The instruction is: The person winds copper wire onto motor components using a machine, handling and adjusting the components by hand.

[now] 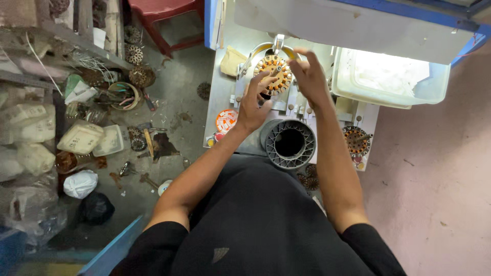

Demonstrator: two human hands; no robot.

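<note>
A round stator with copper windings (275,71) sits in a metal fixture on the work stand (221,97). My left hand (254,102) reaches up to its lower left edge, fingers bent and touching the windings. On the stator's right side is my right hand (308,76), fingers spread and curved against the rim. Both hands hold the stator between them. Just below them a grey ribbed round housing (290,144) with a dark centre hole rests on the stand.
A second wound stator (356,140) lies at the stand's right. A white plastic tub (391,76) stands at back right. A red stool (163,15) is at the back. Loose stators, plastic bags and metal parts litter the floor at left (87,138).
</note>
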